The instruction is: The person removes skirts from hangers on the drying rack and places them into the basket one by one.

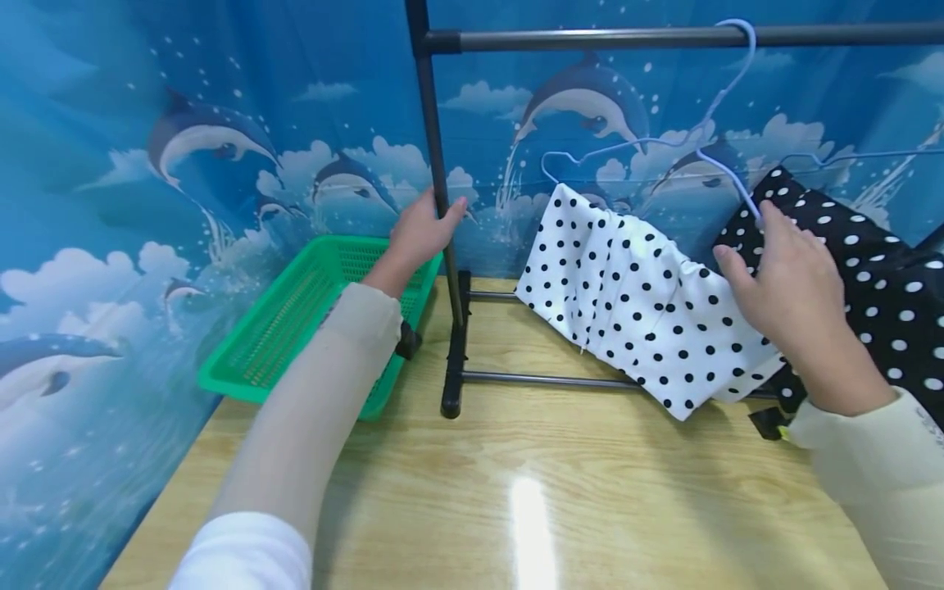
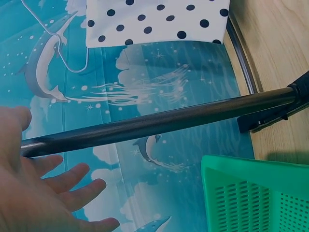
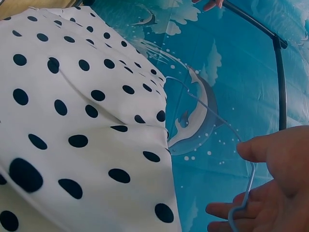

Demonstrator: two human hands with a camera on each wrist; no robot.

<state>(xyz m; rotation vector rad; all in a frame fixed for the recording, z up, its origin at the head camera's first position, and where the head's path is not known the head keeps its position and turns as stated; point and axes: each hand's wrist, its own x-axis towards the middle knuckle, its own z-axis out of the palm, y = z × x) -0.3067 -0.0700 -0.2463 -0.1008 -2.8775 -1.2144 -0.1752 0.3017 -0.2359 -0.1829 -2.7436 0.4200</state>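
A white garment with black dots [image 1: 612, 287], gathered along its top edge, hangs aslant from a pale blue hanger [image 1: 751, 45] hooked over the rack's top bar [image 1: 590, 39]. My right hand [image 1: 800, 287] is at the hanger's right end; in the right wrist view the hanger's wire [image 3: 250, 176] passes between thumb and loosely extended fingers, not gripped. The rack's left upright pole [image 1: 435, 139] lies between the thumb and fingers of my left hand [image 1: 422, 229]. In the left wrist view those fingers [image 2: 82, 198] are spread out, not curled round the pole [image 2: 159, 124].
On the table [image 1: 442, 492], left of the rack, a green plastic basket [image 1: 224, 381] stands below my left forearm. A black garment with white dots [image 1: 892, 311] hangs to the right. Behind is a blue dolphin-print curtain [image 1: 310, 49].
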